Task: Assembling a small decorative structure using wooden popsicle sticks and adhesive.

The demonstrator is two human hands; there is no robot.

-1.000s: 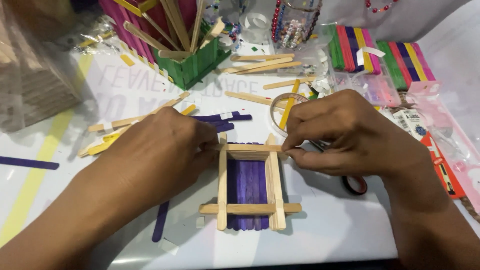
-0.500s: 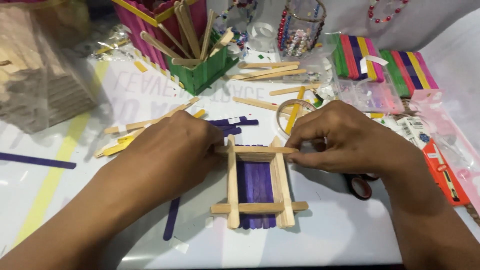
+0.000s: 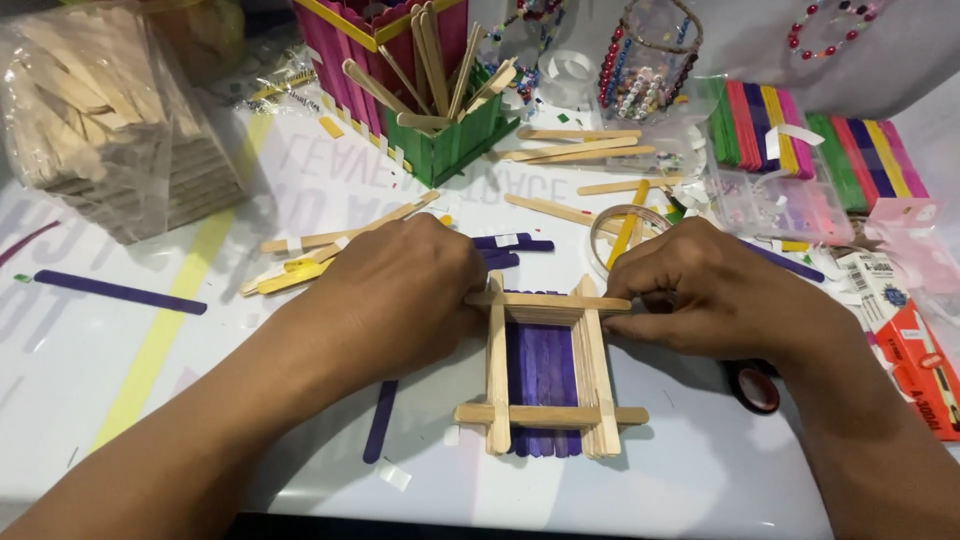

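A small box of craft sticks (image 3: 545, 370) lies on the white table, with a purple stick floor and plain wooden sticks stacked as a frame. My left hand (image 3: 390, 290) pinches the left end of the top far cross stick (image 3: 548, 300). My right hand (image 3: 715, 295) pinches the right end of the same stick, pressing it onto the frame. Both hands rest at the far side of the box.
A green stick box (image 3: 455, 135) with loose sticks stands behind, beside a pink stick box (image 3: 350, 50). A bag of plain sticks (image 3: 110, 120) is far left. Coloured stick bundles (image 3: 810, 135), a tape ring (image 3: 625, 225), a bead jar (image 3: 645, 60) and an orange packet (image 3: 915, 355) lie right. Loose purple sticks (image 3: 120, 292) lie left.
The view has shifted so everything sits further right and lower in frame. Both hands keep their grip on the far cross stick; the box itself looks unchanged.
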